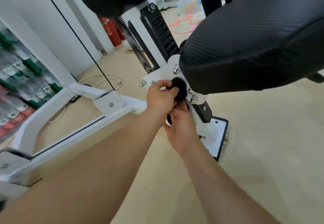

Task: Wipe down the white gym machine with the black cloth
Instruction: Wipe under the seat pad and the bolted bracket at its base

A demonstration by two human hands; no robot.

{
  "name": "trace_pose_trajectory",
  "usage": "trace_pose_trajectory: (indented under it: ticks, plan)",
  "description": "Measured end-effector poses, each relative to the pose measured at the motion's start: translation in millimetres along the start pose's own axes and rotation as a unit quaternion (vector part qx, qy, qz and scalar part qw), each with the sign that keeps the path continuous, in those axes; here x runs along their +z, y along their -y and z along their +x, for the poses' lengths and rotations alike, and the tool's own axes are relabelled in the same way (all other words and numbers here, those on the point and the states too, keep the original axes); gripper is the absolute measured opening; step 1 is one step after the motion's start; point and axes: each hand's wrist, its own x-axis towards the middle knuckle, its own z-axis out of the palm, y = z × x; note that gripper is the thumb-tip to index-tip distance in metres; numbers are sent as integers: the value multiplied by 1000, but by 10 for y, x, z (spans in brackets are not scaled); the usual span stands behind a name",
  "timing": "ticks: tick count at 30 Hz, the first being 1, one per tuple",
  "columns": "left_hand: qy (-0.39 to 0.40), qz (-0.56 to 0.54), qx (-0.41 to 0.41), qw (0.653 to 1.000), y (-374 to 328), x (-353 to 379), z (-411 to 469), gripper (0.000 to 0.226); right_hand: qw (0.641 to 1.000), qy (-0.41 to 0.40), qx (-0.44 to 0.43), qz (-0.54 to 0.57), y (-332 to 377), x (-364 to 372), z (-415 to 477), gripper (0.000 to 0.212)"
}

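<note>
The white gym machine [112, 101] fills the middle of the view, with a bolted white bracket plate [163, 74] under a black padded seat [254, 48]. My left hand [160, 95] grips the bunched black cloth [180, 88] and holds it against that plate. Just below, my right hand [182, 129] curls its fingers around the lower hanging part of the cloth, beside the white seat post. Part of the cloth is hidden behind both hands.
A white base foot [217, 136] sits on the beige floor. A weight stack [22, 83] with green and red labels stands at left. A spring [135, 44], red fire extinguishers [110, 29], a white cable [103, 81] and a pink cord [182, 22] lie beyond.
</note>
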Motion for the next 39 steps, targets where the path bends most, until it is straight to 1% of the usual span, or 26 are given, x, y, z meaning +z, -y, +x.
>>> trace_pose_trajectory:
  ticks: [2, 4, 6, 7, 8, 10, 11, 12, 14, 15, 17, 19, 22, 25, 27, 29, 30, 33, 37, 39]
  plan:
    - [35, -7, -24, 999, 19, 40, -81, 15, 998, 7, 8, 56, -7, -79, -28, 57]
    - [10, -77, -12, 997, -88, 11, -54, 13, 998, 37, -6, 48, 52, -29, -7, 49]
    - [-38, -162, 4, 986, -280, -118, 25, 9, 997, 69, -38, -20, 142, 176, 19, 40]
    - [-53, -203, 14, 978, -399, -201, 77, 8, 994, 85, -55, -33, 193, 291, 54, 41]
    - [-59, -250, 24, 966, -511, -278, 131, 9, 992, 107, -66, -22, 272, 407, 80, 46]
    - [-46, -323, 52, 944, -669, -378, 224, 15, 988, 132, -76, -8, 401, 604, 146, 56]
    - [-34, -318, 73, 945, -702, -377, 246, 17, 987, 132, -88, -13, 440, 671, 191, 56]
    - [-32, -270, 91, 958, -676, -354, 264, 18, 986, 130, -101, -25, 437, 700, 247, 52]
    - [-52, -134, 113, 983, -523, -299, 275, 15, 986, 111, -116, -52, 390, 709, 282, 49]
    - [-57, -95, 119, 987, -457, -287, 267, 14, 986, 97, -121, -67, 354, 683, 282, 48]
    - [-60, -62, 130, 988, -416, -295, 298, 12, 985, 81, -124, -84, 312, 668, 295, 48]
    - [-63, -54, 132, 988, -463, -326, 350, 8, 987, 64, -126, -81, 309, 756, 333, 48]
    - [-50, -125, 117, 984, -595, -385, 369, 10, 986, 33, -139, -86, 299, 1016, 334, 55]
    - [-22, -178, 160, 971, -817, -578, 427, 14, 976, 37, -181, -117, 362, 1339, 399, 55]
    - [-43, -192, 191, 962, -985, -702, 527, 18, 960, 53, -225, -159, 479, 1571, 448, 59]
    - [-77, -153, 211, 962, -1021, -739, 594, 18, 951, 50, -241, -189, 503, 1648, 489, 63]
    - [-82, -144, 220, 961, -1002, -730, 593, 16, 951, 48, -236, -196, 474, 1602, 488, 61]
    - [-50, -147, 241, 958, -897, -651, 520, 15, 962, 50, -197, -185, 329, 1319, 407, 54]
    - [-60, -10, 275, 960, -631, -528, 515, 20, 970, 11, -182, -159, 247, 1125, 423, 66]
    - [-60, 30, 279, 958, -578, -539, 535, 21, 971, 8, -173, -162, 248, 1060, 405, 66]
